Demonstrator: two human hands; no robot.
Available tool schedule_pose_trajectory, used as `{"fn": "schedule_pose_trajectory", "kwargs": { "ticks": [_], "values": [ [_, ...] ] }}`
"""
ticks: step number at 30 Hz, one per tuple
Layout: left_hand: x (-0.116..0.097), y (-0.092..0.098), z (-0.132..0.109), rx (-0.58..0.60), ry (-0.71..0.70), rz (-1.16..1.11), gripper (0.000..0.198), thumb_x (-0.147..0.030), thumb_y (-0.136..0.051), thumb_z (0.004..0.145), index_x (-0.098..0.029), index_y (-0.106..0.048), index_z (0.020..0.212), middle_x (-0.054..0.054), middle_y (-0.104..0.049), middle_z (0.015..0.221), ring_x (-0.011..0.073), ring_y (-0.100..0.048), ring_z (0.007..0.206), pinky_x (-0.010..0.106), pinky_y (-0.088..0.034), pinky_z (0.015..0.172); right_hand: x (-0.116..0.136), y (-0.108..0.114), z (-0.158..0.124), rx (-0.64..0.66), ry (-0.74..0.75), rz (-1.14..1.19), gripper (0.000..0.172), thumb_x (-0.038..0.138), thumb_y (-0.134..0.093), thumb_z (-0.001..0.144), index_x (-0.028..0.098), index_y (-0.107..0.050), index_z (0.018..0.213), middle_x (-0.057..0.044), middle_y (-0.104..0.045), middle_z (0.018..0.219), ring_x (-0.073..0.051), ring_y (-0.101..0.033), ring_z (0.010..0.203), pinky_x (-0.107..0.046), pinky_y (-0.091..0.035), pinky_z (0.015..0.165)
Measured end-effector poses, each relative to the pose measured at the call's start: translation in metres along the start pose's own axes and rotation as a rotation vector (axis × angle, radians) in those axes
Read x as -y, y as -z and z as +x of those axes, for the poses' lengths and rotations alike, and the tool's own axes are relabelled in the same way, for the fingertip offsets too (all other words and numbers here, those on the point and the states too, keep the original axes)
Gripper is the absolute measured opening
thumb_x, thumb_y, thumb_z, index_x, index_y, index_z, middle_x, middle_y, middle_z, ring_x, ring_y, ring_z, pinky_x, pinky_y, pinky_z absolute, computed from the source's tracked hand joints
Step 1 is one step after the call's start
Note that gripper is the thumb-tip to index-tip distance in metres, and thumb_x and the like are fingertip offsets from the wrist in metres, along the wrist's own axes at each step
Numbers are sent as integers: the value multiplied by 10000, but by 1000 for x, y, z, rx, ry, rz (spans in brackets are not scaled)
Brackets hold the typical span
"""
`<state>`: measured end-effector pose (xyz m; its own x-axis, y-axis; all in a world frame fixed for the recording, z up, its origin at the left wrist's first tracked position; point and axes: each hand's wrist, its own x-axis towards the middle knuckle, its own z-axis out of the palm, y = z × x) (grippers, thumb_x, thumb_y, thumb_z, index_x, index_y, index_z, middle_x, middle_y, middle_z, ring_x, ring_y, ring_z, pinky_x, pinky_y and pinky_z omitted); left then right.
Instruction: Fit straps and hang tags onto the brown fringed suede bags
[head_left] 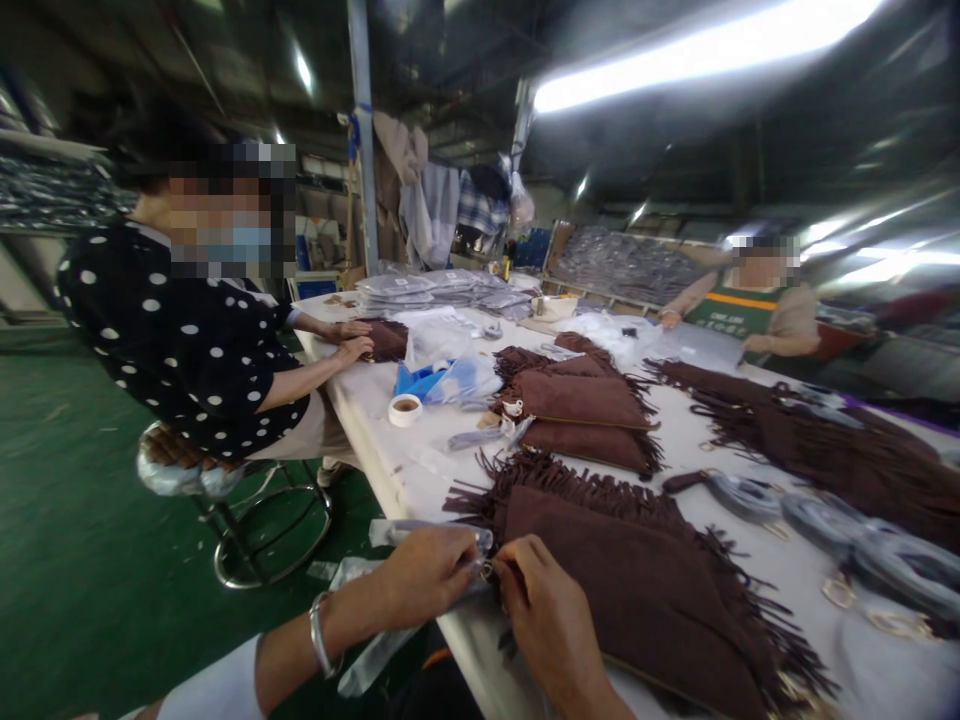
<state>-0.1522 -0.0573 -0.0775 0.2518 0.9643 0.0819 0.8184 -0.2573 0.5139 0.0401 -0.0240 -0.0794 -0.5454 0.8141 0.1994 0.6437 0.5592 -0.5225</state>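
Note:
A brown fringed bag (615, 560) lies at the table's near edge, its fringe pointing away from me. At its left corner is a small gold metal ring (487, 570). My left hand (427, 570), with a bracelet on the wrist, is closed in a pinch on clear plastic wrap (480, 541) beside the ring. Thumb and fingers of my right hand (551, 615) pinch the ring end at the bag's corner. The two hands' fingertips nearly meet there. More clear plastic (375, 655) hangs below my left forearm.
More brown fringed bags (585, 400) are stacked beyond, near a tape roll (406, 409) and a blue tape dispenser (424, 378). Wrapped coiled straps (817, 520) lie at right. One co-worker (180, 310) sits at left; another (739, 310) stands across the white table (397, 470).

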Motion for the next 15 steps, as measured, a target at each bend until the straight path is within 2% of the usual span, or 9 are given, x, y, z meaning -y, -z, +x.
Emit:
{"fn": "schedule_pose_trajectory", "kwargs": {
  "ticks": [5, 11, 15],
  "values": [
    [-5, 3, 0, -10, 2, 84, 106, -162, -491, 869, -206, -583, 898, 7, -658, 877, 187, -610, 813, 255, -403, 704, 2, 2, 1, 38, 14, -3, 195, 176, -431, 963, 229, -593, 870, -8, -577, 922, -150, -616, 774, -251, -407, 703],
    [-6, 5, 0, 2, 2, 125, 107, -176, -475, 894, -205, -577, 907, 20, -661, 897, 192, -612, 819, 265, -421, 717, -2, 2, 3, -22, -14, 83, 172, 202, -450, 964, 225, -566, 840, 1, -573, 850, -159, -596, 752, -265, -411, 718],
    [-4, 1, -1, -12, -8, 139, 102, -180, -473, 898, -202, -571, 917, 29, -656, 904, 202, -612, 831, 281, -427, 728, -5, 0, 5, -27, 1, 59, 159, 195, -464, 954, 231, -549, 825, 7, -577, 840, -163, -592, 729, -272, -408, 701]
  ]
}}
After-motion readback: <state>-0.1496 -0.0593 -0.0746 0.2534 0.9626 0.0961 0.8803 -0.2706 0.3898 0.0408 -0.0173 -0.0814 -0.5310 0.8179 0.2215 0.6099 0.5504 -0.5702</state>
